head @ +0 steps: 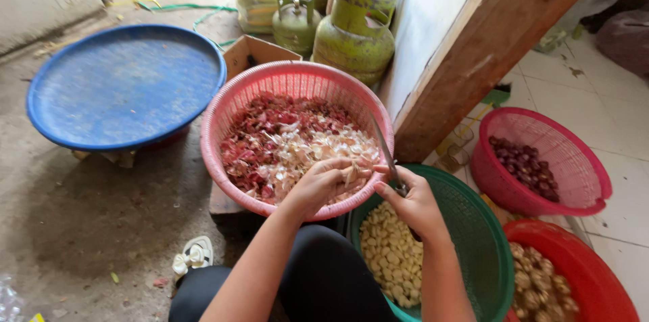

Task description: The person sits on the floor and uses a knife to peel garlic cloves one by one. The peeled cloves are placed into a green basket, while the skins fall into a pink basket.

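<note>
Head view, biggest things first: well beyond the fingers lies an upturned blue basin (pixel 125 85) on the concrete floor (pixel 74 227), and further off stand green gas cylinders (pixel 351 34). Directly under and ahead of the fingers sits the pink basket of peelings (pixel 223 109), heaped with red and pale skins. Below the right-hand fingers is the green basket (pixel 476 227) holding peeled garlic cloves (pixel 392 254). Off to the right of them are a second pink basket (pixel 581 180) with dark shallots (pixel 527 163) and a red basket (pixel 595 274) of unpeeled garlic bulbs (pixel 541 288).

The left hand (pixel 318 183) has its fingers pinched around a garlic clove (pixel 351 173), held over the pink rim. The right hand (pixel 412 203) is clenched on a knife (pixel 385 149), blade pointing away, its edge just beside the left fingertips.

The risk, as I judge it: the blade works so near the left fingertips that a slip on the smooth skin could nick them. The clove could also drop among the peelings, since it hangs over that basket, not the green one.
</note>
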